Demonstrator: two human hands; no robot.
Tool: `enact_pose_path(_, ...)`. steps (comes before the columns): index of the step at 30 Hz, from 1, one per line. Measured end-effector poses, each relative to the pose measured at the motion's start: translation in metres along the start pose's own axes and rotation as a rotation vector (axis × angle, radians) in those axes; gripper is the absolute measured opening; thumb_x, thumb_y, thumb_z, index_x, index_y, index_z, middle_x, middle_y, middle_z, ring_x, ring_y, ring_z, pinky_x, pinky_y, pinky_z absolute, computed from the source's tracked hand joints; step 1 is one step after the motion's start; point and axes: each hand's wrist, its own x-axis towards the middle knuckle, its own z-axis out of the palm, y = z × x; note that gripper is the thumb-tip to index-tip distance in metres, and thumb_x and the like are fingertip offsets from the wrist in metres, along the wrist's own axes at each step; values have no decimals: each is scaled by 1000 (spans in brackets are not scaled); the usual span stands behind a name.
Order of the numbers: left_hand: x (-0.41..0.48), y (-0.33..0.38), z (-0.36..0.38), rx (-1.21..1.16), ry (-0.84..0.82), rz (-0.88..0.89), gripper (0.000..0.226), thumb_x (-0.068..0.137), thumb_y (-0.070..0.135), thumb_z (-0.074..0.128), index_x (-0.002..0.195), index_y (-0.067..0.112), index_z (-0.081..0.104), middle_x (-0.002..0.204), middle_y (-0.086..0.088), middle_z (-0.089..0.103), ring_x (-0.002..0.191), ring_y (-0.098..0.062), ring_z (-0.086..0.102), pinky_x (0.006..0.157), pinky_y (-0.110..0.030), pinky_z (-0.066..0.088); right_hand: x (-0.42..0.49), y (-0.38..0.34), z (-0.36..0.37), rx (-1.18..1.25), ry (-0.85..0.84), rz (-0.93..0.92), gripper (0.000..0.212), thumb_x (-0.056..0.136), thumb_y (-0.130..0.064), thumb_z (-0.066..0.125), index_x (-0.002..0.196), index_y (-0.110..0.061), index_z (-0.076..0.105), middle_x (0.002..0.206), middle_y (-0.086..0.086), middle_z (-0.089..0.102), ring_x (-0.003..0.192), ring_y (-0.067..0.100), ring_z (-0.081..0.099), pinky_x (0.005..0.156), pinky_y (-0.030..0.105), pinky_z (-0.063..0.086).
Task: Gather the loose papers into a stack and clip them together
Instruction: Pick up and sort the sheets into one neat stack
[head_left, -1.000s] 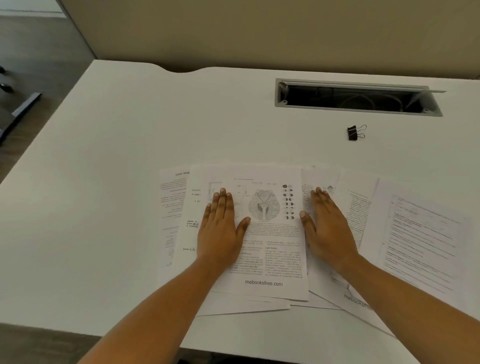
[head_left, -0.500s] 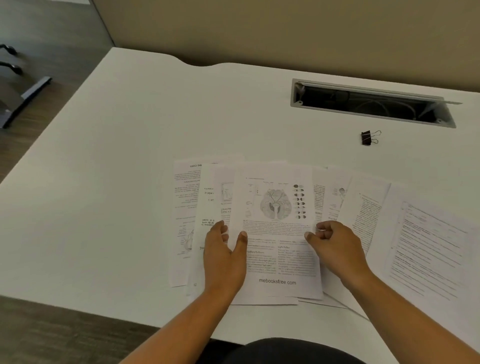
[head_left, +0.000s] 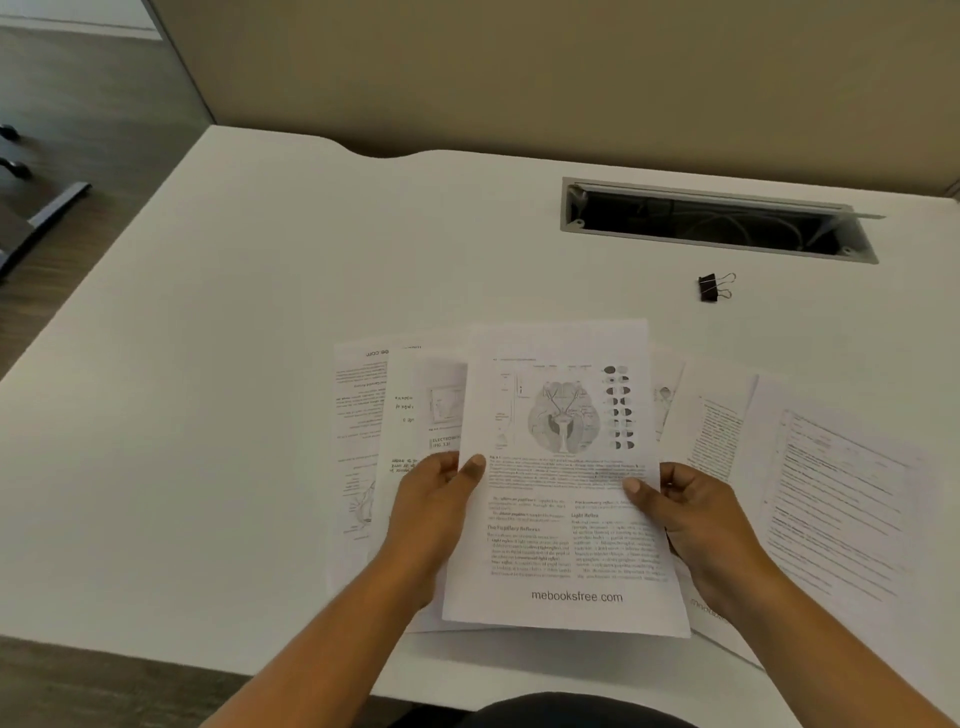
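A printed sheet with a brain diagram (head_left: 561, 467) is held by both side edges just above the other papers. My left hand (head_left: 434, 504) pinches its left edge, thumb on top. My right hand (head_left: 691, 512) pinches its right edge the same way. Under and beside it, several loose sheets fan out over the white desk: two to the left (head_left: 363, 426) and more to the right (head_left: 836, 488). A small black binder clip (head_left: 712, 287) lies alone on the desk beyond the papers, to the right.
The white desk (head_left: 234, 415) has an open cable slot (head_left: 717, 223) with cables inside at the back right. Its front edge runs close to my body. A beige partition stands behind the desk. A chair base (head_left: 36, 218) shows on the floor at the left.
My hands slid back from lying flat on the papers, curled around the edges of the brain-diagram sheet and lifted it slightly. The view shifted as my head moved.
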Motion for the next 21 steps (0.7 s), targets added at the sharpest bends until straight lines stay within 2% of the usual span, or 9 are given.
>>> enact_pose_path(2, -2, 7, 6, -14, -36, 9, 16, 101, 24, 56, 111, 23, 68, 103, 6, 79, 88, -15, 76, 73, -30, 60, -5, 0, -7, 9, 4, -11, 18, 84, -10, 72, 101, -5, 72, 97, 8, 79, 91, 26, 76, 83, 42, 58)
enact_pose_path(4, -5, 12, 14, -30, -51, 34, 17, 101, 19, 55, 109, 24, 69, 95, 5, 81, 82, -15, 78, 68, -31, 61, -10, -2, -15, -4, 9, -12, 15, 86, -12, 70, 99, -5, 72, 96, 8, 79, 88, 25, 76, 80, 41, 59)
enact_pose_path(7, -7, 18, 23, -26, -43, 65, 18, 101, 18, 55, 110, 25, 69, 95, 4, 81, 83, -16, 78, 73, -35, 62, -15, -5, -31, -43, 27, 21, 16, 91, -18, 66, 94, -3, 70, 88, 8, 79, 80, 23, 77, 70, 34, 61)
enact_pose_path(9, -7, 19, 32, -39, -33, 81, 17, 101, 16, 55, 108, 23, 70, 94, 2, 81, 82, -17, 78, 71, -35, 62, -17, -2, -52, -95, 107, 12, 17, 91, -23, 66, 92, -7, 71, 87, 6, 79, 75, 21, 76, 70, 35, 62)
enact_pose_path(11, -7, 17, 33, -37, -16, 107, 16, 101, 17, 56, 103, 25, 70, 88, 8, 81, 77, -15, 78, 62, -28, 59, -17, 6, -73, -226, 244, -14, 12, 89, -27, 69, 89, -15, 72, 86, 2, 77, 71, 16, 75, 72, 36, 62)
enact_pose_path(14, -7, 17, 39, -13, -2, 118, 17, 101, 17, 55, 99, 28, 69, 80, 15, 79, 80, -19, 76, 64, -31, 57, -20, 24, -119, -492, 488, -52, 7, 88, -29, 69, 90, -22, 70, 94, -8, 72, 85, 15, 70, 70, 26, 53)
enact_pose_path(16, -5, 15, 37, -9, 21, 102, 16, 101, 19, 55, 100, 27, 69, 85, 8, 80, 85, -22, 75, 71, -37, 58, -23, 38, -143, -637, 598, -32, 23, 88, -30, 68, 108, -20, 67, 114, 1, 67, 99, 21, 64, 77, 28, 47)
enact_pose_path(18, -4, 11, 37, 6, 45, 97, 14, 101, 21, 56, 99, 28, 68, 95, 8, 77, 91, -25, 73, 82, -46, 58, -25, 49, -162, -742, 667, 44, 49, 87, -36, 69, 129, -15, 58, 133, 11, 56, 114, 31, 58, 89, 38, 48)
enact_pose_path(21, -6, 8, 39, 18, 63, 88, 12, 100, 21, 57, 99, 27, 68, 101, 10, 74, 95, -25, 70, 92, -51, 55, -25, 57, -180, -791, 704, 198, 79, 80, -51, 71, 141, -9, 45, 139, 20, 47, 122, 41, 51, 94, 51, 48)
